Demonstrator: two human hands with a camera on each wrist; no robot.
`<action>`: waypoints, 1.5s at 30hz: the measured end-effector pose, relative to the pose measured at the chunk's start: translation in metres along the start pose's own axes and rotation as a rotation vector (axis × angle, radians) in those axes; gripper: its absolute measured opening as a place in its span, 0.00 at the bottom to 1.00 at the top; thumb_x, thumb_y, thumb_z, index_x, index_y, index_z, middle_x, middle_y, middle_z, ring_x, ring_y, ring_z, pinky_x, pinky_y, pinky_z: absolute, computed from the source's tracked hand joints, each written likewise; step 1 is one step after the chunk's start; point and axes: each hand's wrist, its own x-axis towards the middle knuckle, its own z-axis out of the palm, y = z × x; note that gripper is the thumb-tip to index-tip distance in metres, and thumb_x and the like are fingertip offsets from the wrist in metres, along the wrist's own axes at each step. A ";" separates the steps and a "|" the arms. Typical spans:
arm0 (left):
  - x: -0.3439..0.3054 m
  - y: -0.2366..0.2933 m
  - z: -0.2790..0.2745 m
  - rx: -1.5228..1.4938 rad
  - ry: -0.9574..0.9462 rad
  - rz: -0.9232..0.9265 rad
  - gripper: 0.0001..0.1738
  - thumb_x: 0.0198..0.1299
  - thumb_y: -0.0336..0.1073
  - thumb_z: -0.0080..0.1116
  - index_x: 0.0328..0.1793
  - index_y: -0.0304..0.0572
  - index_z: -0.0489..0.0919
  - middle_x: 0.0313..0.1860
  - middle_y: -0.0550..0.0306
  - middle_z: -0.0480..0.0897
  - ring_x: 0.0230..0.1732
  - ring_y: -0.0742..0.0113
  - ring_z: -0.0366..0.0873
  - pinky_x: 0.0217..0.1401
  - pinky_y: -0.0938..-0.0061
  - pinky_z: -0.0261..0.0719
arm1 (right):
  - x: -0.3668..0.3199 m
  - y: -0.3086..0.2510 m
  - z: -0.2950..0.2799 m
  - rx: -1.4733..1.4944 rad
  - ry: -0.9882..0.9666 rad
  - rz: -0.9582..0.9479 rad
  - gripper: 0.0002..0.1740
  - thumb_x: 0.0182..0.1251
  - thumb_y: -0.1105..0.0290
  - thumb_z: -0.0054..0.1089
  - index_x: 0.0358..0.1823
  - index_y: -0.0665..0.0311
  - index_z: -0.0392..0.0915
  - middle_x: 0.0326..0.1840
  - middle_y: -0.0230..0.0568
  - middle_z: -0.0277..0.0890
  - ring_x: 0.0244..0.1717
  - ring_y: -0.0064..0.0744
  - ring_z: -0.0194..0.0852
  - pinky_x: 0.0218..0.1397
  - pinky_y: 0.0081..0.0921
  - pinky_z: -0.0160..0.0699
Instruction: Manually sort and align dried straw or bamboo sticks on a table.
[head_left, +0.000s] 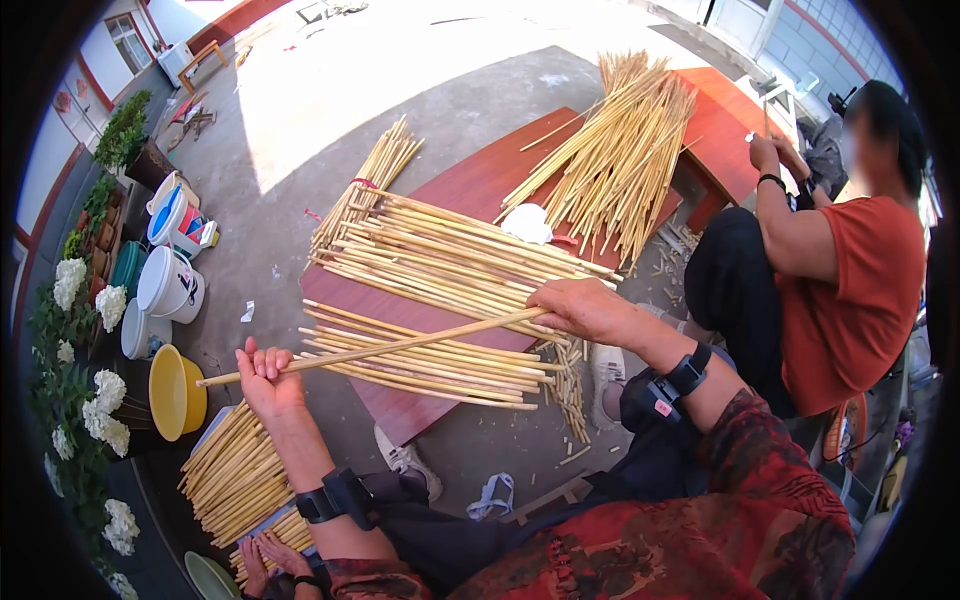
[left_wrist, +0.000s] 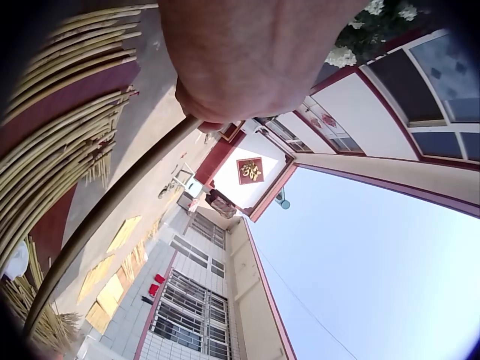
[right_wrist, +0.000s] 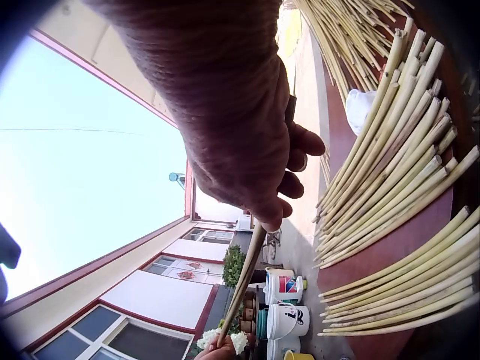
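A long, pale yellow wooden stick slants between my two hands above a reddish-brown board. Near its lower left end, my left hand holds it with curled fingers. The right hand grips the upper right end, with its fingers wrapped round the stick in the right wrist view. Below the held stick lies a loose row of similar sticks. A thicker row of sticks lies behind it on the board. In the left wrist view my left hand hides most of its grip.
A big heap of thin sticks lies at the back, beside a white bundle. More sticks lie lower left. Buckets and a yellow basin stand on the left. A person in an orange top sits at right.
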 end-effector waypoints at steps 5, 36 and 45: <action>-0.005 -0.012 0.007 -0.067 0.069 0.045 0.15 0.64 0.42 0.36 0.38 0.38 0.67 0.12 0.68 0.54 0.13 0.78 0.51 0.17 0.82 0.55 | 0.005 -0.016 0.007 0.055 -0.059 0.014 0.10 0.59 0.63 0.47 0.38 0.61 0.67 0.31 0.44 0.69 0.34 0.47 0.69 0.35 0.37 0.67; -0.084 -0.137 0.040 0.269 -0.237 -0.370 0.11 0.63 0.38 0.39 0.39 0.35 0.65 0.13 0.67 0.54 0.12 0.80 0.50 0.13 0.82 0.53 | 0.051 -0.069 0.075 0.871 -0.045 0.179 0.15 0.65 0.63 0.36 0.31 0.68 0.65 0.15 0.40 0.61 0.17 0.32 0.58 0.23 0.27 0.61; -0.077 -0.125 0.039 0.295 -0.153 -0.383 0.11 0.62 0.39 0.40 0.37 0.37 0.67 0.12 0.68 0.55 0.10 0.80 0.49 0.12 0.83 0.51 | 0.054 -0.076 0.076 0.785 -0.048 0.159 0.14 0.64 0.64 0.38 0.32 0.69 0.65 0.18 0.48 0.63 0.21 0.42 0.63 0.28 0.35 0.63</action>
